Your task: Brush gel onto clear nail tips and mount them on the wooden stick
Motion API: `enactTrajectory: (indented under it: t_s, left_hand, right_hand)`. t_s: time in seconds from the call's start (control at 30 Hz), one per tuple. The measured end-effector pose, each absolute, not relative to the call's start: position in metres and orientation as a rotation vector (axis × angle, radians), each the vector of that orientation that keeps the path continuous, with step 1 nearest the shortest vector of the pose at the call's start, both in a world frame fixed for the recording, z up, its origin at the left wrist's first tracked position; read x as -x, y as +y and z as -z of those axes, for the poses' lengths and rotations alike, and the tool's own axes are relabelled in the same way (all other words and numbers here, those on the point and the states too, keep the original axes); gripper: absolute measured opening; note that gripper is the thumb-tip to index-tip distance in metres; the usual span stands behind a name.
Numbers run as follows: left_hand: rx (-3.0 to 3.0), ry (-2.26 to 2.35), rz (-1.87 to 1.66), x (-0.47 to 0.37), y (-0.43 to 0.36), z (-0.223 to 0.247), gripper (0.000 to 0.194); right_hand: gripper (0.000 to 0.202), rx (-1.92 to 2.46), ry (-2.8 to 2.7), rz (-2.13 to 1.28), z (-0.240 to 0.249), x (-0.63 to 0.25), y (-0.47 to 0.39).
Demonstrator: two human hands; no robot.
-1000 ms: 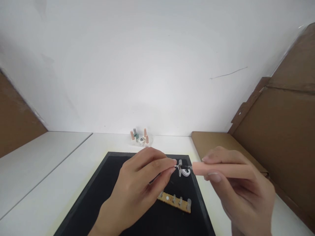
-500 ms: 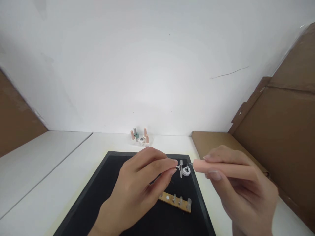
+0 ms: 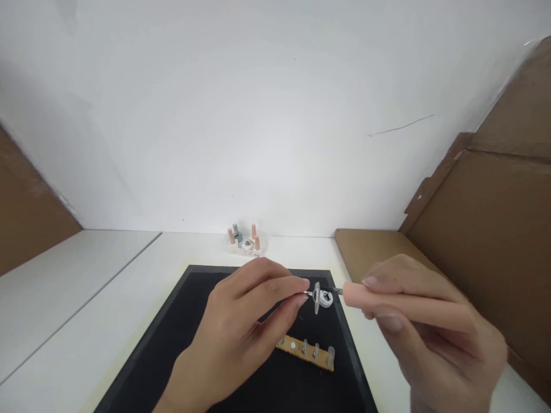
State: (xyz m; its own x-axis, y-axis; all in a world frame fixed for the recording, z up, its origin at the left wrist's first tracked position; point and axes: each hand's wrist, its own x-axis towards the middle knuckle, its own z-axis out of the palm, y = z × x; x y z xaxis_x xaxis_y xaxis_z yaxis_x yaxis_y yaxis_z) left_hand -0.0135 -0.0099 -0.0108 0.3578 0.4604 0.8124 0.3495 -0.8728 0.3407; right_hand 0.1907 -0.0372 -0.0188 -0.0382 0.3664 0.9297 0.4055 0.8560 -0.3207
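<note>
My left hand (image 3: pixel 253 318) pinches a small metal stem between thumb and forefinger. At its end a clear false nail tip (image 3: pixel 317 299) stands upright, seen edge-on. My right hand (image 3: pixel 434 327) grips a nail polish brush by its long peach handle (image 3: pixel 365 296), pointing left. The dark bristles (image 3: pixel 333 291) lie right of the nail tip; whether they touch it I cannot tell. Behind, on the black mat (image 3: pixel 206 287), sits a round white piece (image 3: pixel 327 299) with a dark centre. Below is a yellowish strip (image 3: pixel 307 353) carrying several clear nail tips, its left end hidden by my left hand.
Against the white wall stands a clear tray (image 3: pixel 232 251) with several small bottles, some with peach caps (image 3: pixel 257 243). Brown cardboard (image 3: pixel 486 218) rises on the right, with a flat cardboard piece (image 3: pixel 365 246) beside the mat. Another brown panel (image 3: pixel 30 212) is at the left.
My right hand has moved to the right and slightly down, drawing the brush back from the nail tip. The left hand stays almost still.
</note>
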Motion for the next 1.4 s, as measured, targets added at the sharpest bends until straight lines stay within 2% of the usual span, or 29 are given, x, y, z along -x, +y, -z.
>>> enactTrajectory:
  t_s: [0.3,0.9,1.4]
  left_hand:
    - [-2.489,0.719,-1.562,0.012,-0.007,0.011,0.018]
    - [-2.484,0.732,-1.594,0.010,-0.007,0.009,0.019]
    - [-2.499,0.700,-1.609,0.012,-0.007,0.010,0.017]
  right_hand:
    - [0.037,0.542,-1.744,0.030,0.012,-0.192,-0.033]
    - [0.025,0.599,-1.779,-0.014,0.009,-0.193,-0.035]
    - [0.027,0.667,-1.774,0.007,0.007,-0.195,-0.039]
